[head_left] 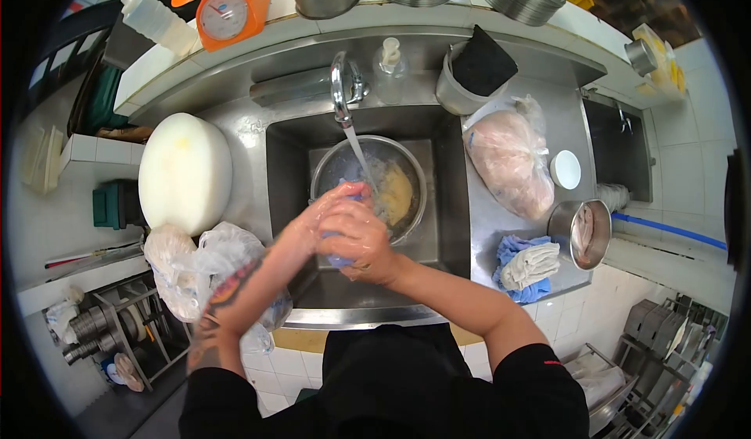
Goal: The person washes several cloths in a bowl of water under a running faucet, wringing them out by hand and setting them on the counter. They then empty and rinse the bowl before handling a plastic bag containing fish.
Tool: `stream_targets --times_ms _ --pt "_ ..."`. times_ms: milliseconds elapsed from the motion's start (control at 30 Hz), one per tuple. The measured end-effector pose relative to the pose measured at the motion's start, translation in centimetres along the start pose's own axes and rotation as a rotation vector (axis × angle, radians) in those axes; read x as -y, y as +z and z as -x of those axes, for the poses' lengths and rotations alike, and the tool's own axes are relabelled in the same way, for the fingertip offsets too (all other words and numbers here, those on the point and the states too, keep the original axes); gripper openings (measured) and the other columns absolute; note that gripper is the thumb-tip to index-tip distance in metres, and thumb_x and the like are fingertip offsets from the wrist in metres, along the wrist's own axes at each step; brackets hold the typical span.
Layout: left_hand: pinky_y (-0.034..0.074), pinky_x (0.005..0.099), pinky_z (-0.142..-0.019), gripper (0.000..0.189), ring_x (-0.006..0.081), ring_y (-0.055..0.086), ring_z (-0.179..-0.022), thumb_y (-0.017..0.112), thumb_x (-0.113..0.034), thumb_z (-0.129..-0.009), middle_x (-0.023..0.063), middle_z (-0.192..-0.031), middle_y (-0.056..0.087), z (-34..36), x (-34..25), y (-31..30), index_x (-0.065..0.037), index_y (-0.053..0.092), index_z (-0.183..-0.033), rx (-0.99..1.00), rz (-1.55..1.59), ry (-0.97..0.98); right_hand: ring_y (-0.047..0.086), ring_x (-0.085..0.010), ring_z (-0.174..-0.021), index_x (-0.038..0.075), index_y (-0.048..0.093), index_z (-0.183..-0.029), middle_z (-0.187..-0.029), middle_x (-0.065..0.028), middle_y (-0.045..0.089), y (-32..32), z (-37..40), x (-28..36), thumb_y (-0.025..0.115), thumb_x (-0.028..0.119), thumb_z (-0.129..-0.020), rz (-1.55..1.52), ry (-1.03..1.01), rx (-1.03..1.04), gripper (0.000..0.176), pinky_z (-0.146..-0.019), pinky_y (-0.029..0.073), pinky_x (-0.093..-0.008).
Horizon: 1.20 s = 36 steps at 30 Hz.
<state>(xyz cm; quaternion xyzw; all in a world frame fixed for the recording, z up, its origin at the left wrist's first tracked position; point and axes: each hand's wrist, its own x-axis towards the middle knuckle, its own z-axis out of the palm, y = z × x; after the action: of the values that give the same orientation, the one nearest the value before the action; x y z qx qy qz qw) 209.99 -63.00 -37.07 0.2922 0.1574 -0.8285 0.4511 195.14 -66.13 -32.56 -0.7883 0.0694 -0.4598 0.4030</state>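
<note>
My left hand [335, 211] and my right hand [358, 240] are clasped together over the sink [446, 259], wet and shiny. A bluish-purple, soft-looking thing [338, 261] is squeezed between them and shows at their edges; most of it is hidden by the fingers. Just beyond my hands, a round metal bowl [423, 177] stands in the sink with cloudy water in it. A pale yellow lump [396, 194] lies in that water. Water runs from the faucet [340, 99] into the bowl, close past my left fingertips.
Left of the sink stand a thick white round block [185, 173] and plastic bags [227, 251]. On the right are a bag of pale pink meat [512, 157], a small white bowl [565, 170], folded cloths [530, 268] and a metal pot [563, 224]. A pump bottle [390, 71] stands behind.
</note>
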Motion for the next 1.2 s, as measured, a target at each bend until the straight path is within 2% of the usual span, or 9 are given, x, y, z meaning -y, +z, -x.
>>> stream_targets --times_ms 167,600,800,867,900,967,1067,1133,1200 --pt "0.047 0.0286 -0.071 0.013 0.0097 0.057 -0.084 0.069 -0.022 -0.095 -0.0004 -0.087 0.061 -0.3 -2.3 1.6 -0.011 0.065 -0.098 -0.047 -0.799 -0.037 0.061 -0.0259 -0.088 0.01 0.053 -0.068 -0.086 -0.0039 0.059 1.5 2.0 -2.3 0.068 0.018 -0.059 0.048 -0.245 0.169 0.019 -0.079 0.052 -0.0397" --pt "0.053 0.0339 -0.082 0.025 0.0186 0.068 -0.088 0.075 -0.022 -0.084 0.0096 -0.095 0.075 -8.7 -0.7 -3.2 -0.008 0.077 -0.104 -0.139 -1.805 -0.244 0.064 -0.0277 -0.095 0.012 0.062 -0.075 -0.089 -0.0066 0.06 6.6 10.8 -9.0 0.062 0.023 -0.075 0.353 -0.317 0.62 0.012 -0.089 0.053 -0.0399" --pt "0.056 0.0429 -0.082 0.027 0.0347 0.073 -0.093 0.075 -0.022 -0.078 0.0208 -0.099 0.075 -13.2 1.0 -11.2 -0.006 0.079 -0.099 -0.197 -2.149 -0.071 0.064 -0.0285 -0.101 0.008 0.065 -0.091 -0.104 -0.0099 0.066 12.5 17.4 -13.0 0.059 0.021 -0.085 0.278 0.149 0.902 0.015 -0.09 0.051 -0.0452" --pt "0.055 0.0423 -0.083 0.023 0.0343 0.072 -0.089 0.076 -0.026 -0.08 0.0177 -0.097 0.076 -15.0 1.7 -14.5 -0.011 0.08 -0.097 -0.411 -2.307 -0.143 0.067 -0.0308 -0.105 0.005 0.074 -0.098 -0.11 -0.0115 0.07 13.5 18.9 -13.3 0.063 0.02 -0.081 0.059 0.151 0.362 0.024 -0.093 0.051 -0.0455" --pt "0.055 0.0423 -0.083 0.023 0.0343 0.072 -0.089 0.076 -0.026 -0.08 0.0177 -0.097 0.076 -15.1 2.8 -14.1 -0.011 0.08 -0.097 -0.409 -2.307 -0.143 0.067 -0.0308 -0.105 0.005 0.074 -0.098 -0.11 -0.0115 0.07 13.9 19.3 -13.9 0.063 0.02 -0.081 0.06 0.152 0.362 0.024 -0.093 0.051 -0.0455" --pt "0.055 0.0446 -0.083 0.032 0.0356 0.072 -0.082 0.073 -0.038 -0.084 0.0188 -0.094 0.075 -15.1 5.7 -12.9 -0.009 0.08 -0.098 -0.776 -2.42 -0.151 0.066 -0.0302 -0.107 0.008 0.072 -0.103 -0.112 -0.0107 0.07 14.6 19.9 -14.6 0.062 0.021 -0.086 0.158 0.364 0.847 0.024 -0.094 0.05 -0.0471" --pt "0.055 0.0447 -0.088 0.054 0.0325 0.073 -0.093 0.061 -0.059 -0.092 0.0209 -0.101 0.074 -16.0 5.5 -14.4 -0.008 0.08 -0.1 -0.491 -2.181 -0.297 0.065 -0.0278 -0.106 0.012 0.07 -0.092 -0.106 -0.0067 0.069 10.8 19.9 -11.0 0.064 0.02 -0.082 0.228 0.069 0.602 0.014 -0.091 0.051 -0.0445" --pt "0.055 0.0407 -0.094 0.08 0.0323 0.069 -0.112 0.047 -0.077 -0.093 0.0191 -0.112 0.073 -12.0 4.7 -5.0 -0.005 0.075 -0.114 -0.403 -1.617 -0.428 0.063 -0.0262 -0.11 0.012 0.071 -0.099 -0.109 -0.0054 0.068 3.0 15.4 -6.8 0.073 0.015 -0.072 0.208 -0.006 0.918 0.027 -0.095 0.05 -0.0429" --pt "0.054 0.0435 -0.098 0.096 0.0316 0.062 -0.122 0.035 -0.086 -0.089 0.0149 -0.132 0.064 -11.5 8.2 -4.9 -0.008 0.06 -0.139 0.006 -0.749 -0.213 0.065 -0.0301 -0.105 0.01 0.071 -0.093 -0.106 -0.0083 0.069 -6.6 14.7 -3.1 0.077 0.002 -0.054 0.075 0.414 0.368 0.04 -0.095 0.052 -0.0433"
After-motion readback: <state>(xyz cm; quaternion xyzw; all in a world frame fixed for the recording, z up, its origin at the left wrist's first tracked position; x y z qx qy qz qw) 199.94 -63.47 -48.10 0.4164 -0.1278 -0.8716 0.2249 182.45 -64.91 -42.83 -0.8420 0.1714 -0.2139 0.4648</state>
